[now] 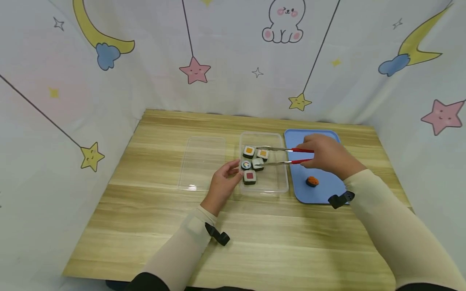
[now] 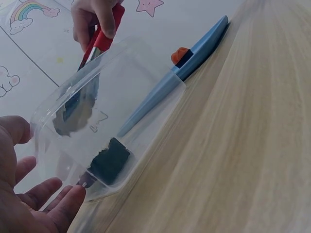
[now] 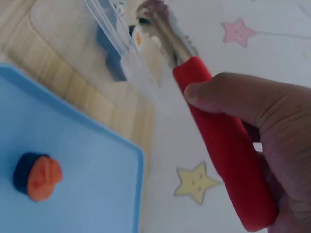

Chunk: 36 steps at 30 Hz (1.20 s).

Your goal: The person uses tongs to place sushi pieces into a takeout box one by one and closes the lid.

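Observation:
My right hand [image 1: 325,155] grips red-handled metal tongs [image 1: 302,150], also seen up close in the right wrist view. The tongs' arms stand apart, their tips above the left half of a clear plastic box [image 1: 271,184]. Several toy sushi rolls lie along that side: two with yellow centres, such as this sushi roll [image 1: 249,151], and one with a red centre [image 1: 249,177]. Whether the tips touch a roll, I cannot tell. With fingers spread and loosely bent, my left hand [image 1: 225,182] touches the box's left wall.
A blue tray [image 1: 300,190] stands right of the box, bearing an orange-topped sushi piece [image 1: 312,181]. To the left of the box lies a clear lid [image 1: 202,161]. All rest on a wooden table [image 1: 145,222], with a patterned cloth [image 1: 233,93] hanging behind.

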### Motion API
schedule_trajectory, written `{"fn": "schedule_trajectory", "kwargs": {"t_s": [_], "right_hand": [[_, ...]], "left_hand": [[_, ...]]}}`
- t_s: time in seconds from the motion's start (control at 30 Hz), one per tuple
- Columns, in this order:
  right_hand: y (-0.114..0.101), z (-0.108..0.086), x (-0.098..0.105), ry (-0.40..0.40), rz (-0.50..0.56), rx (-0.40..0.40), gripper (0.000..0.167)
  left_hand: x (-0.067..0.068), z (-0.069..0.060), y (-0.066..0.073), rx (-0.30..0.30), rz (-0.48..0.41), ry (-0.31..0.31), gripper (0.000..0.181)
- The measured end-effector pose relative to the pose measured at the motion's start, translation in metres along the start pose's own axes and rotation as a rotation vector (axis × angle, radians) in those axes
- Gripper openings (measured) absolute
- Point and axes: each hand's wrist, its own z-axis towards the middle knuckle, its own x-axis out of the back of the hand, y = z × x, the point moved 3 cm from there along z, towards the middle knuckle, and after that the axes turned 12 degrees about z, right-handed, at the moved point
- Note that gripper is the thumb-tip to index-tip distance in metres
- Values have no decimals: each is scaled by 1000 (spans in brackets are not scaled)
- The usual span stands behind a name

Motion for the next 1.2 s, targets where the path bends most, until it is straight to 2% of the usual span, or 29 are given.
{"fn": "schedule_trajectory", "kwargs": {"t_s": [0.2,0.33,0.53,0.67,0.83,1.0,1.2], "right_hand": [[26,-48,13,164,90,-61,46],[43,-88,15,230,131,-130,46],[75,-149,-2,242,140,-199,48],[89,-179,-19,232,173,-274,50],[96,-195,-35,235,167,-331,48],[98,-199,-41,270,158,-320,40],[98,-201,-40,299,151,-294,35]], "left_hand": [[-1,0,0,9,2,-5,49],[-1,-1,1,13,2,-6,48],[0,-2,0,8,10,1,49],[2,-2,0,13,14,7,48],[3,-1,-2,9,4,16,47],[2,0,-6,12,-8,7,47],[0,0,-3,21,-4,4,46]]}}
